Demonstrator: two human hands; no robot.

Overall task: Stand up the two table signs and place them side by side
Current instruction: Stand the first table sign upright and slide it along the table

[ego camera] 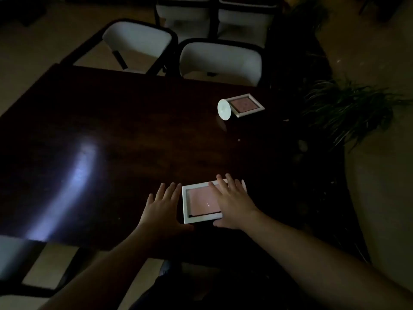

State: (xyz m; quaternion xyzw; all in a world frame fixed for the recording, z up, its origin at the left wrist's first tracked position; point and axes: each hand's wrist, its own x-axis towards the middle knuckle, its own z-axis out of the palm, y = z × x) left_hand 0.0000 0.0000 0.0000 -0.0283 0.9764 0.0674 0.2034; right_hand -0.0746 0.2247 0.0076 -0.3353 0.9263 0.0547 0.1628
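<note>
Two white-framed table signs with pink inserts lie flat on a dark wooden table (111, 121). The near sign (199, 203) rests close to the table's front edge. My right hand (232, 202) lies spread over its right half, fingers apart, palm down. Beside the sign's left edge is my left hand (163, 206), flat on the table with fingers spread, its thumb near the frame's lower left corner. The far sign (245, 104) lies flat toward the back right of the table, with its round white base (224, 109) at its left end.
The room is dim. White-cushioned dark chairs (220, 61) stand along the table's far side, and another chair (13, 253) is at the near left. A leafy plant (348, 113) in a large planter sits just off the table's right edge.
</note>
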